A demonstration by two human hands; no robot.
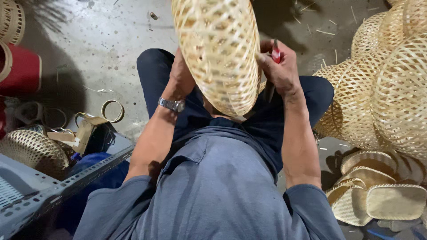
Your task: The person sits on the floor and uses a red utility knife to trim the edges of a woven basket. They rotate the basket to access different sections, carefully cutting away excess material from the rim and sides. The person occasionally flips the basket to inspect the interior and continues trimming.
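A pale woven bamboo basket [218,49] with an open lattice stands tilted over my lap. My left hand [181,73], with a metal watch at the wrist, grips the basket's left side and is partly hidden behind it. My right hand [278,66] presses against the basket's right edge and holds a small red-handled tool [275,52], of which only the red handles show. I sit on the concrete floor in dark trousers and a blue-grey shirt.
A pile of round woven baskets [387,84] fills the right. Flat woven pieces [378,191] lie lower right. At left sit a red container [22,71], bamboo rings [113,111], a smaller basket [31,149] and a grey metal shelf frame [53,186].
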